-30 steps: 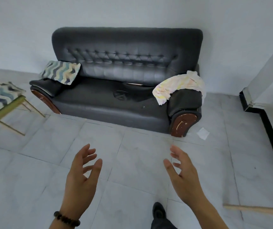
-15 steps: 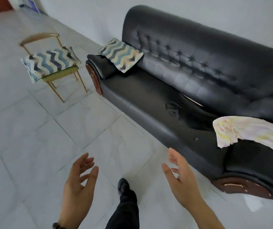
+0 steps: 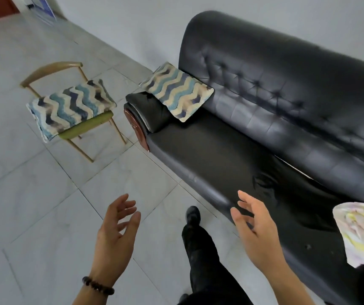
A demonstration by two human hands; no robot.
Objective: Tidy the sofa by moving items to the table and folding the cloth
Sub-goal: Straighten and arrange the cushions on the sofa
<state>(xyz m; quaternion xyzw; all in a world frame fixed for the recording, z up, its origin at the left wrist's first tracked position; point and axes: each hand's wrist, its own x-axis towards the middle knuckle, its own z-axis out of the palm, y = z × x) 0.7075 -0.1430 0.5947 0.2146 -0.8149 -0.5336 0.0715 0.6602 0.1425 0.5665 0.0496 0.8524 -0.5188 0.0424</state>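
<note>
A black leather sofa (image 3: 253,133) runs from the upper middle to the lower right. A zigzag-patterned cushion (image 3: 177,91) leans on its left armrest. A pale yellow and white cloth (image 3: 361,232) hangs over the right armrest at the frame's right edge, partly cut off. My left hand (image 3: 115,234) is open over the floor tiles, holding nothing, a bead bracelet on its wrist. My right hand (image 3: 256,230) is open too, empty, just in front of the sofa seat's front edge.
A wooden chair (image 3: 66,119) with a green seat carries a second zigzag cushion (image 3: 71,107), left of the sofa. My dark trouser leg and shoe (image 3: 193,214) step forward between my hands. Grey floor tiles spread to the left. No table is in view.
The view has swung left and closer to the sofa's left end. The chair and cushion now look larger, the cloth has slid to the right edge. Both hands stay open and empty.
</note>
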